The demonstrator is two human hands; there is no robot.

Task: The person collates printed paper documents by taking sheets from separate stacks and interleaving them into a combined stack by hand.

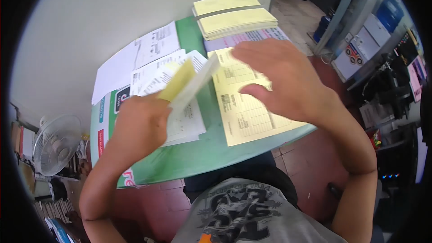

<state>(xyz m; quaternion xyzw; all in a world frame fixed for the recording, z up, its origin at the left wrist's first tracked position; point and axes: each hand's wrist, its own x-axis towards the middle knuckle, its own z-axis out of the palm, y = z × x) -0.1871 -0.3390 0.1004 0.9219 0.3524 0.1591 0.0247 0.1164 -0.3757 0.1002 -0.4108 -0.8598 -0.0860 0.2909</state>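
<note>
Pinched in my left hand (141, 119) are a yellow slip and a white slip of paper (191, 85), raised at a slant above the table. My right hand (283, 74) hovers over a yellow printed form (252, 121), thumb apart from the fingers, holding nothing; whether it touches the form I cannot tell. Below my left hand lie several white printed sheets (191, 119), partly covered by the slips. At the far end of the table stands a stack of yellow papers (238, 22) with a grey band across it.
The green table (198, 162) carries more white sheets (157, 45) by the wall and a purple printed sheet (220, 42) beside the banded stack. A fan (58, 146) stands at the left. On the right is a water dispenser (364, 47).
</note>
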